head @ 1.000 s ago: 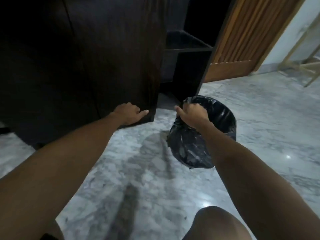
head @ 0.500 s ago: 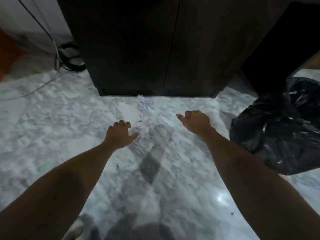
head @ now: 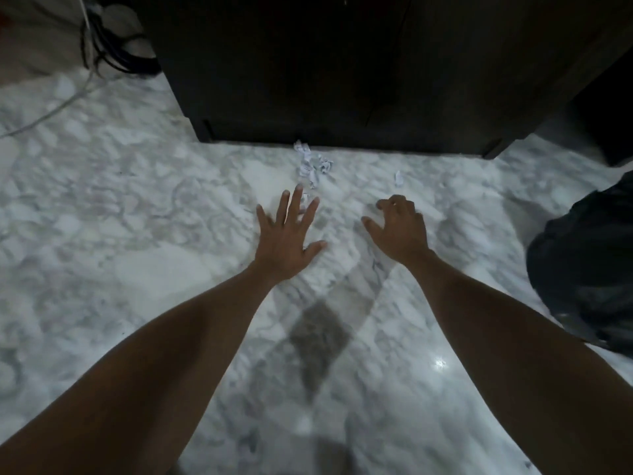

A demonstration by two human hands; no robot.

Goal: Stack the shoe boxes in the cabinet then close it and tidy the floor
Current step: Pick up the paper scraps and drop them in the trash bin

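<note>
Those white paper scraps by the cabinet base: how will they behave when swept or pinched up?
The paper scraps look crumpled and thin, so probably very light and floppy; a push from the left hand may scatter rather than gather them. The marble floor looks glossy, so they likely slide easily. One stray bit lies apart, probably needing its own pinch.

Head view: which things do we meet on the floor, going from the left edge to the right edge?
Black cables → left hand → cluster of paper scraps → right hand → black garbage bag.
</note>
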